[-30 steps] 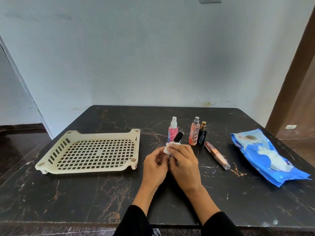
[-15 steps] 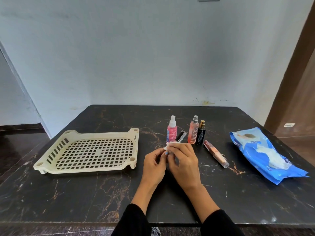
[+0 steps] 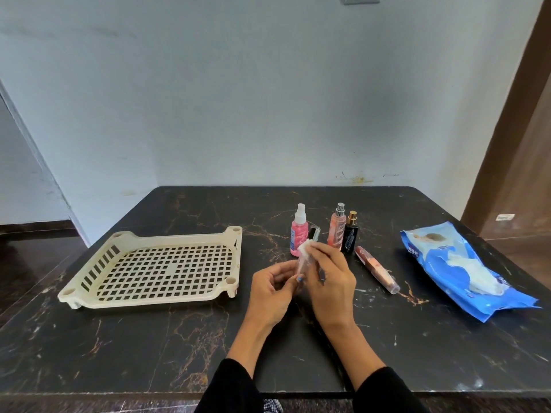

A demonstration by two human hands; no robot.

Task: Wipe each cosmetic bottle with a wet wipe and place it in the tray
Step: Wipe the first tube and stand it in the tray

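My left hand [image 3: 272,289] holds a small slim bottle [image 3: 303,261] with a black cap, tilted away from me above the table. My right hand [image 3: 331,281] pinches a white wet wipe [image 3: 304,248] against the bottle's upper part, just below the cap. Behind my hands stand a pink spray bottle [image 3: 299,232], a peach spray bottle [image 3: 337,232] and a black perfume bottle [image 3: 351,238] with a gold cap. A brown lip-gloss tube [image 3: 377,269] lies to the right of my hands. The cream slotted tray [image 3: 149,302] sits at the left with nothing in it.
A blue wet-wipe pack [image 3: 459,266] lies open at the right, a wipe sticking out of it. The black marble table [image 3: 119,353] ends at a grey wall behind; its front edge is near my sleeves. A brown door frame [image 3: 512,120] stands at the far right.
My right hand has slid the wipe a little along the bottle, so part of the clear body now shows between my hands. The other bottles and the tray have not moved.
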